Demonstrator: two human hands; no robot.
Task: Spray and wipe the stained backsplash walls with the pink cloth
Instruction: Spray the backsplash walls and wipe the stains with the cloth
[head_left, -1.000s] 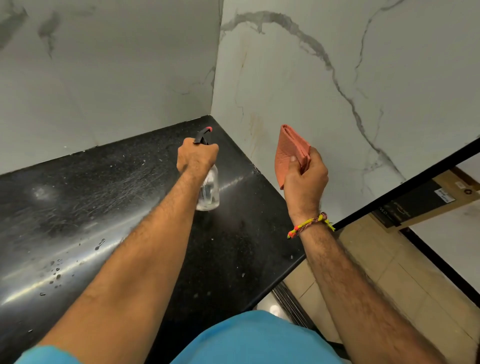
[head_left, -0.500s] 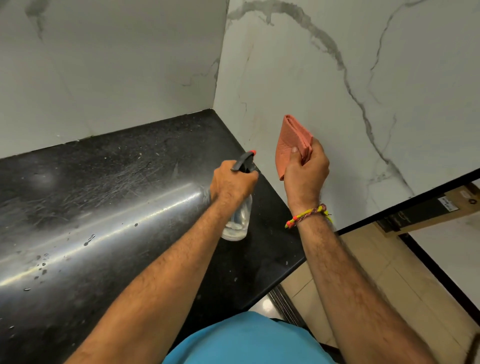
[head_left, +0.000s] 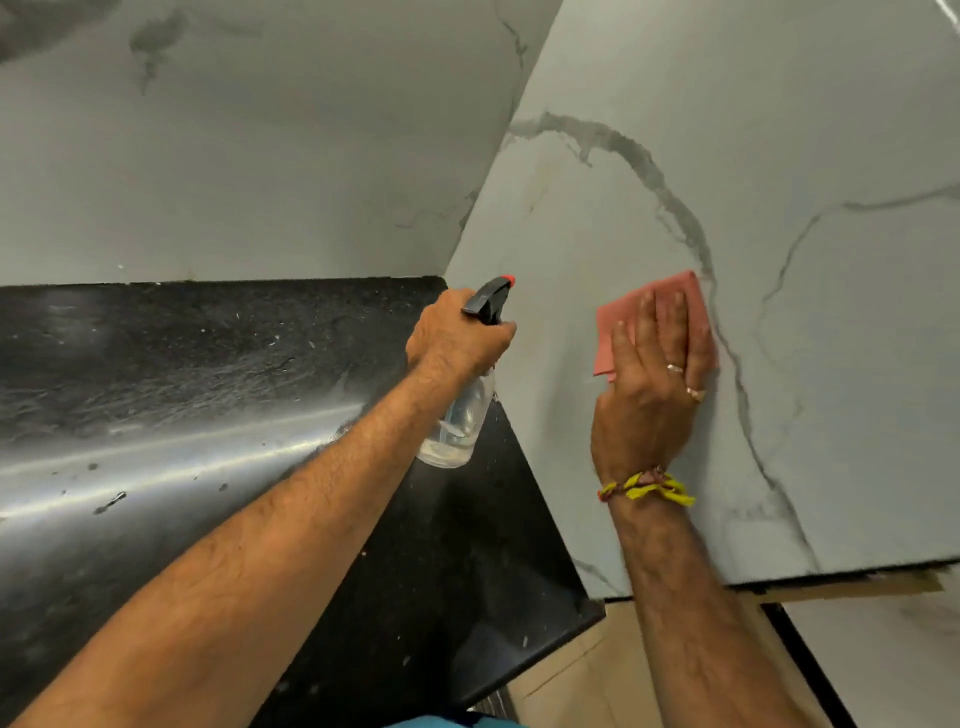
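The right hand (head_left: 649, 384) now presses the folded pink cloth (head_left: 670, 296) flat-fingered against the white marble right wall (head_left: 779, 156) (wiping has begun), while the left hand (head_left: 457, 338) grips the clear plastic spray bottle (head_left: 460, 421).

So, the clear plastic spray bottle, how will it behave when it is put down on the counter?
The clear plastic spray bottle looks mostly empty, so probably light. Being tall and narrow, it may tip easily. The glossy black counter could let it slide.

yellow wristband (head_left: 647, 488) (two rings (head_left: 684, 381))
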